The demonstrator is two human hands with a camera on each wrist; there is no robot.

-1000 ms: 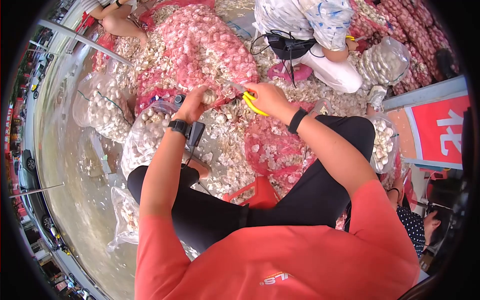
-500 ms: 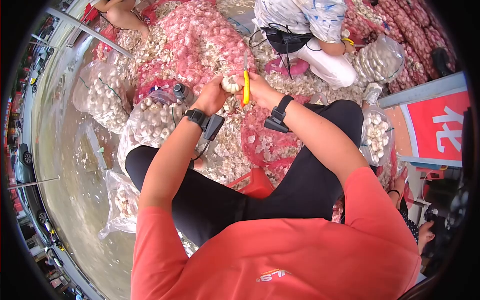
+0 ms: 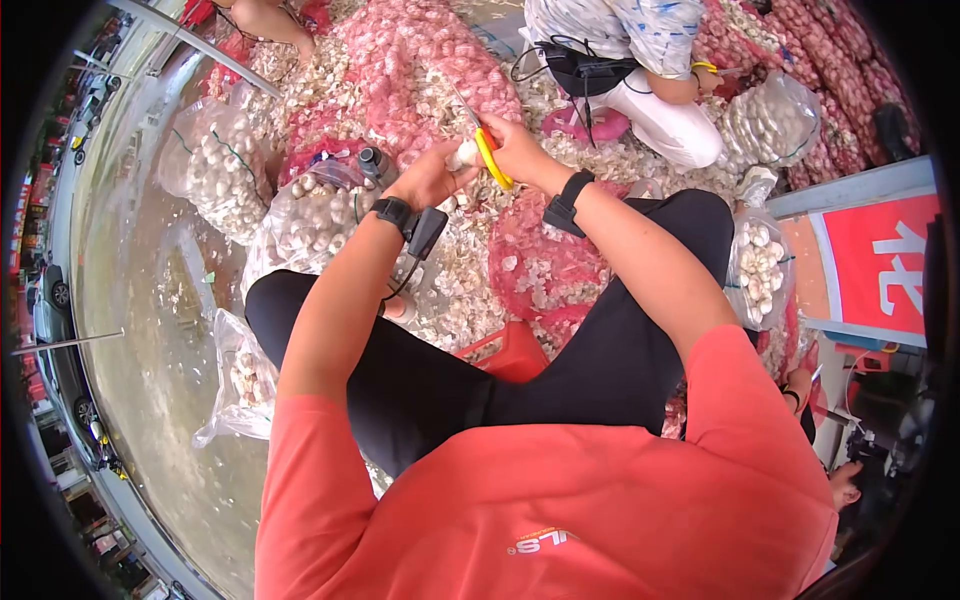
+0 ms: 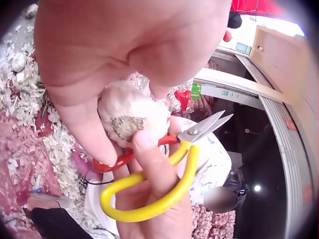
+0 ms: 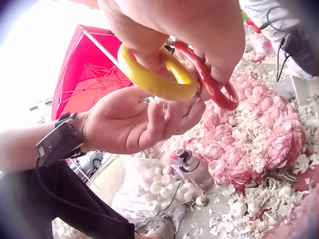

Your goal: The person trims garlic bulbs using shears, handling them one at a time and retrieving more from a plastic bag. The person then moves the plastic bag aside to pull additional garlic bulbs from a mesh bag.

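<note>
My left hand [image 3: 430, 178] grips a white garlic bulb [image 4: 124, 102], its rough root end showing in the left wrist view. In my right hand [image 3: 520, 152] is a pair of scissors [image 3: 488, 158] with one yellow and one red handle. Their blades [image 4: 202, 128] stand slightly apart and point away from the bulb. The right thumb [image 4: 144, 140] touches the bulb near the roots. Both hands meet in front of the body, above ground strewn with garlic skins [image 3: 450, 300]. The bulb is hidden behind the fingers in the right wrist view.
A pink mesh sack of garlic [image 3: 430, 70] lies ahead. Clear bags of bulbs [image 3: 225, 165] stand at left, and another bag [image 3: 757, 270] at right. A dark bottle [image 3: 376, 165] sits beside the left forearm. Another person [image 3: 620, 60] sits ahead at right.
The hands came together, and the bulb shifted in the left fingers. The scissors swung from pointing left to upright, then tilted to the upper left beside the bulb.
</note>
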